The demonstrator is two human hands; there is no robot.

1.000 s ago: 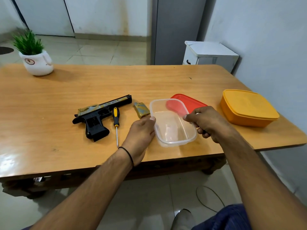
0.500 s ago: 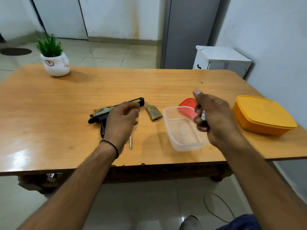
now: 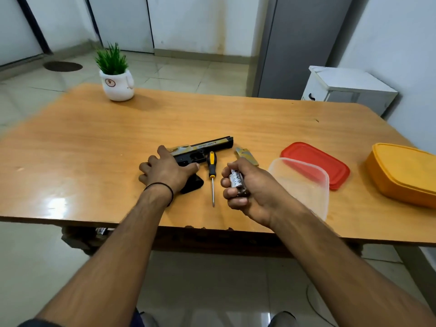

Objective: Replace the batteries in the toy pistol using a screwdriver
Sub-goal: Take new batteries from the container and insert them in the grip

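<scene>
The black and gold toy pistol (image 3: 207, 148) lies on the wooden table (image 3: 212, 119), barrel pointing right. My left hand (image 3: 166, 169) rests flat on its rear and grip, hiding that part. To the right of the pistol lies a screwdriver (image 3: 212, 171) with a yellow and black handle, its tip toward me. My right hand (image 3: 247, 187) hovers just right of the screwdriver and grips a few white batteries (image 3: 237, 181) in curled fingers. The gold battery cover (image 3: 246, 155) lies beyond my right hand.
A clear plastic container (image 3: 306, 185) stands at the near edge by my right wrist, with its red lid (image 3: 316, 165) behind it. A closed orange box (image 3: 403, 173) is at far right. A potted plant (image 3: 115, 76) sits at the back left.
My left hand went from the clear container to the pistol and now lies on it. My right hand came out of the container with batteries and moved left toward the screwdriver.
</scene>
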